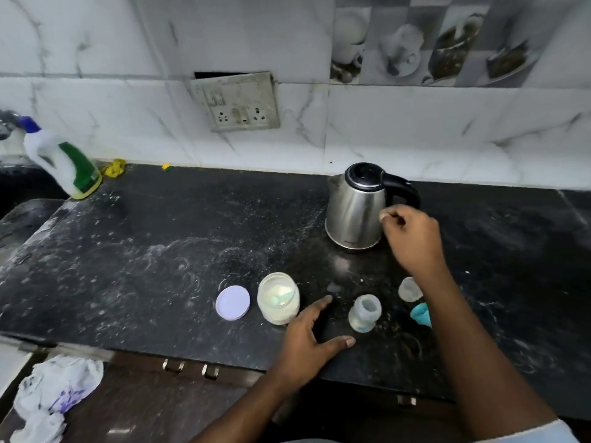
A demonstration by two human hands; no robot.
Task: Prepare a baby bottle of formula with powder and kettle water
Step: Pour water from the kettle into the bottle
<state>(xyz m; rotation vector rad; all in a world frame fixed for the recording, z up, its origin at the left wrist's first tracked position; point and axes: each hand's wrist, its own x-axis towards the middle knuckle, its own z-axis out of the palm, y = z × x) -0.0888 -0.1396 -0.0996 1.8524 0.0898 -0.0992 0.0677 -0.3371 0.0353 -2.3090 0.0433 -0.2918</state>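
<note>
On the counter (pixel 160 251) before you, the kettle (pixel 355 209) stands toward the back, right of centre, below and right of the socket plate (pixel 238 103) on the wall. Near the front edge, left to right: the lid (pixel 232 302) lying flat, the powder jar (pixel 278 298) just beside it with a scoop (pixel 283 295) inside, your left hand (pixel 307 334) flat on the counter, then the baby bottle (pixel 364 313) upright. Behind and right of the bottle sit the cap (pixel 409 289) and another small part (pixel 419 311), both against your right forearm. Your right hand (pixel 412 238), fingers curled, hangs before the kettle, below its handle. A cleaner bottle (pixel 64 164) stands at the far left corner.
</note>
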